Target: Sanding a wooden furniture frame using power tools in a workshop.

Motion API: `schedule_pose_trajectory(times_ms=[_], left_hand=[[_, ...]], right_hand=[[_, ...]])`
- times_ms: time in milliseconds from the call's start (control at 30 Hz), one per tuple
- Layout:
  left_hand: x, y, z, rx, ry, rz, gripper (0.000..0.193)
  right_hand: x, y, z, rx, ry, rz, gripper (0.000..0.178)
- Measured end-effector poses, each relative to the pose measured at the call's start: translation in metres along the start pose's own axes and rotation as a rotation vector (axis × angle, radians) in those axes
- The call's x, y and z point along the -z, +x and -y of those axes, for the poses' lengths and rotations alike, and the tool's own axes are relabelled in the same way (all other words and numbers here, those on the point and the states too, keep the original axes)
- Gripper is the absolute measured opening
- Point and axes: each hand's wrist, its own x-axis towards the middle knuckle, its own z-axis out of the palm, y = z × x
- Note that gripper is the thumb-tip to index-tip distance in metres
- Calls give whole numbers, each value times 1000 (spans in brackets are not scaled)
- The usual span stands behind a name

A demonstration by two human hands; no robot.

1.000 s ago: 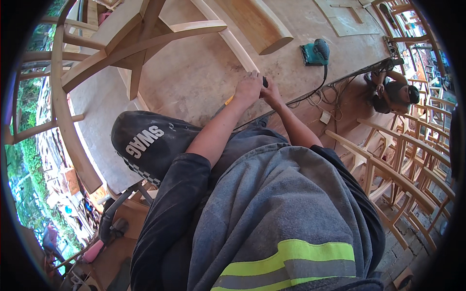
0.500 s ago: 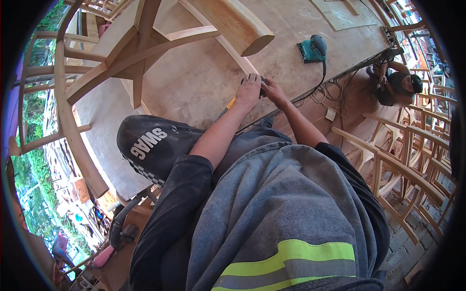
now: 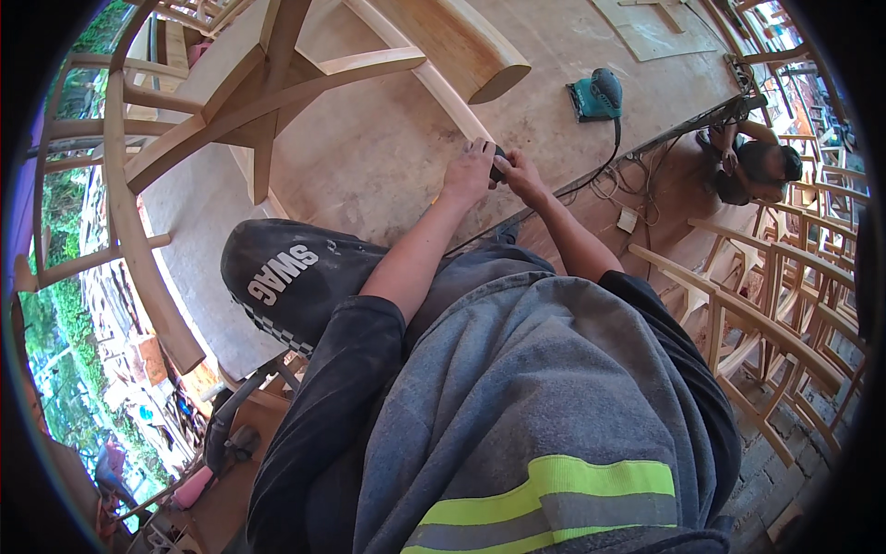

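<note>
A pale wooden furniture frame with crossed braces lies on the work table, and one slim leg points toward me. At its near end my left hand is closed, with its fingers bent over a small dark piece. On the other side of that piece my right hand is closed too, thumb and fingers pinching it. The fingers hide most of the piece, so its kind cannot be made out. A thick rounded wooden part extends above the hands.
A teal palm sander rests on the table to the right, its cord running over the edge. Cables lie beyond. Wooden chair frames crowd the right side. Another person is at the far right.
The wooden frame and its leg have shifted slightly right and down. Both hands keep their place at the leg's end, with the fingers moved a little around the dark piece.
</note>
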Motion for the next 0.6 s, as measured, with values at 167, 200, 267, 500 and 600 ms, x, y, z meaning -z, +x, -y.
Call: schedule_pose_trajectory(times_ms=[167,200,267,500,600], left_hand=[[-2,11,25,7,-112,-129,58],[-5,13,32,40,-147,-221,58],[-13,14,47,67,-172,-282,54],[-27,23,74,271,-582,41,50],[-26,24,73,276,-520,61,50]], right_hand=[[0,3,-6,60,15,8,29],[1,3,-6,17,-22,2,29],[2,2,-4,32,11,18,30],[5,-2,3,-1,41,58,31],[11,-1,10,-88,44,139,35]])
